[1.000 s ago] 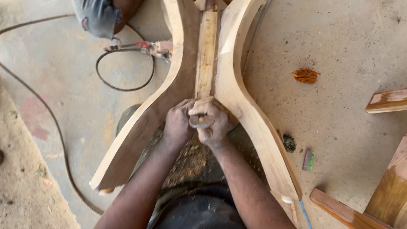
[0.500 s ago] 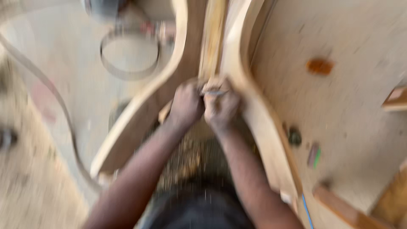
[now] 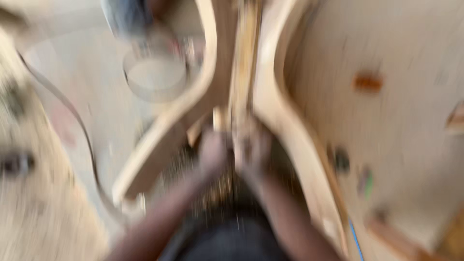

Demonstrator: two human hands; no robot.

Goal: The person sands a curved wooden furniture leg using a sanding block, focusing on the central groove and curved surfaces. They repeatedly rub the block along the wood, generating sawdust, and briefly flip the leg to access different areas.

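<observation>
Frame heavily blurred. Left hand point(image 3: 212, 152) and right hand point(image 3: 253, 152) pressed together at the near end of the narrow pale wooden centre slat point(image 3: 245, 63), between the two curved light-wood frame pieces point(image 3: 193, 111) lying on the dusty floor point(image 3: 401, 135). Finger grip: cannot tell. Coiled black cable point(image 3: 154, 72) off left.

From my remote seat, the head view is badly smeared by motion. I make out my two forearms, bare with no sleeves showing, running up from the bottom edge to the left hand point(image 3: 213, 153) and right hand point(image 3: 253, 155). No gloves, rings or wristbands that I can tell. Below them sits dark clothing point(image 3: 232, 239), grey-black, its details lost in blur.
</observation>
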